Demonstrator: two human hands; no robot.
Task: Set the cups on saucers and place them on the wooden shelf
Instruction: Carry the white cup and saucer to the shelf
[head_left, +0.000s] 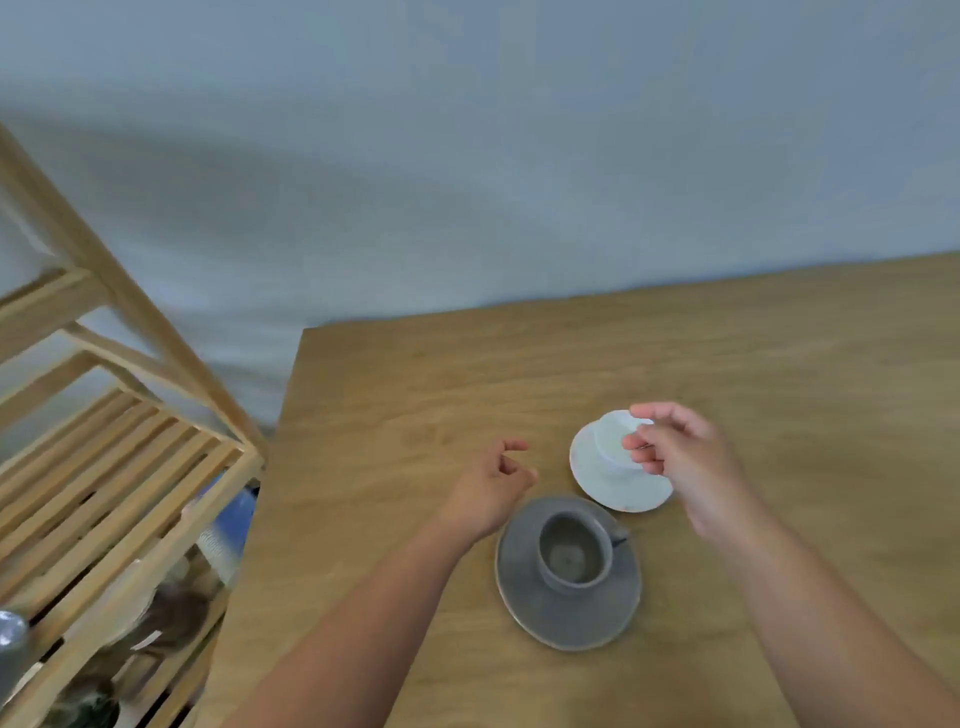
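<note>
Hovering right hand (685, 457) over white ceramic cup (613, 441) on white saucer (618, 488), grip loosely curled, contact unclear. Left hand (493, 483) half-curled, empty. Grey cup (574, 558) seated on grey saucer (569, 613), wooden surface (779, 364). Risk: cup sliding off tilted saucer en route to slatted wooden shelf (119, 467).

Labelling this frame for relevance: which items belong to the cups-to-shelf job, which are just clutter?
Job:
- small white ceramic cup, right hand at its rim
- white round saucer under it
- grey ceramic cup on grey round saucer
- slatted wooden shelf

Lying about:
- blurred items on the lower shelf tier
- grey rounded object, bottom left
</note>
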